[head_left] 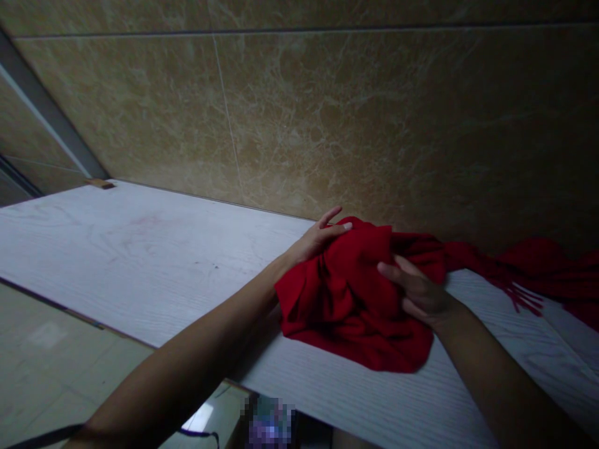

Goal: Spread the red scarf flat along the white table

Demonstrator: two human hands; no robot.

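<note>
Bare forearms (pixel 187 355) are extended over a white wood-grained counter (pixel 154 249), where crumpled red cloth (pixel 360 262), pinched in the right hand (pixel 421 293) and touched by the left hand (pixel 311 242), fingers (pixel 333 232) spread, could be disarranged if unevenly released.

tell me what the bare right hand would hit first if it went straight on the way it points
The bare right hand would first meet the crumpled red fabric it touches; beyond, perhaps the bare left hand, though depth is unclear.
</note>
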